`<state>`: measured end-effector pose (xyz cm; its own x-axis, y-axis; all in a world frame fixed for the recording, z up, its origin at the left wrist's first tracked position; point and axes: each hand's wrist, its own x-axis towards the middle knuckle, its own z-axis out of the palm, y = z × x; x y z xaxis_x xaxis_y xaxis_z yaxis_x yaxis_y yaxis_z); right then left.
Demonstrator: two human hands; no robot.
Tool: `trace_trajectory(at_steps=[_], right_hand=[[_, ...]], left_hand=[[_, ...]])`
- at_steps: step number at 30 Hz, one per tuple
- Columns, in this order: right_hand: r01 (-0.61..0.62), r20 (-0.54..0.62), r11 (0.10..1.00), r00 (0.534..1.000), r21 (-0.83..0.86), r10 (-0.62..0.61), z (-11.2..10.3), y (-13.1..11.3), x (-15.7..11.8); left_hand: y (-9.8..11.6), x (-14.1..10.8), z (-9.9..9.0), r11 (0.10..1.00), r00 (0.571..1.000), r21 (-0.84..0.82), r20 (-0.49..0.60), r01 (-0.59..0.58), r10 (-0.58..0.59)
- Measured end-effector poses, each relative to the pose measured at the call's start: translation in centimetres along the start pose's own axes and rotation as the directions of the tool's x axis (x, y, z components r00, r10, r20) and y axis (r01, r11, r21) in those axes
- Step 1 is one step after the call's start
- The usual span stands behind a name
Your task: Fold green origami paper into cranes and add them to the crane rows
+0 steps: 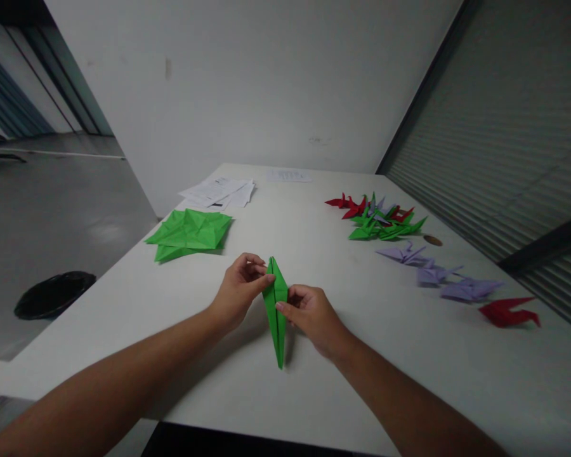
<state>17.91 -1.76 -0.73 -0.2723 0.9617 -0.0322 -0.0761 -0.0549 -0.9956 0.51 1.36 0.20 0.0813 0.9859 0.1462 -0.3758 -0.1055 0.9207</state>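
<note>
A narrow green folded paper [276, 317], long and diamond-shaped with a crease or slit down its middle, is held up over the near part of the white table. My left hand [242, 285] pinches its upper left side, thumb on the front face. On the right edge, around mid-height, my right hand [309, 311] grips it between thumb and fingers. The paper's lower tip points toward me. Some fingers of both hands are hidden behind or curled beside it.
Creased green sheets [190, 231] lie at left, with printed papers [219, 192] behind. A pile of red, green and purple folded birds [385, 222] is at the back right; purple cranes [471, 289] and a red one [509, 312] lie nearer. A black bin [54, 295] stands left of the table [285, 406].
</note>
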Motion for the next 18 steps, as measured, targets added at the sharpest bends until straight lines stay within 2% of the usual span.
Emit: trace_trajectory(at_steps=[4, 10, 13, 18], right_hand=[[-0.011, -0.076, 0.999, 0.997, 0.037, 0.014, -0.41, -0.03, 0.18], [-0.020, -0.085, 0.998, 0.996, 0.053, 0.024, -0.58, -0.24, 0.24], [-0.005, -0.073, 0.998, 0.997, 0.065, 0.010, -0.65, -0.05, 0.40], [0.076, -0.066, 0.994, 0.995, 0.083, -0.071, -0.99, 0.48, 0.72]], left_hand=[[-0.12, -0.40, 0.15, 0.988, 0.981, -0.008, 0.126, 0.153, -0.150], [-0.17, -0.57, 0.01, 0.959, 0.950, 0.076, 0.133, 0.273, -0.281], [-0.27, -0.55, 0.01, 0.968, 0.961, 0.078, 0.129, 0.237, -0.246], [-0.64, -0.47, -0.15, 0.993, 0.978, 0.087, 0.184, 0.079, -0.094]])
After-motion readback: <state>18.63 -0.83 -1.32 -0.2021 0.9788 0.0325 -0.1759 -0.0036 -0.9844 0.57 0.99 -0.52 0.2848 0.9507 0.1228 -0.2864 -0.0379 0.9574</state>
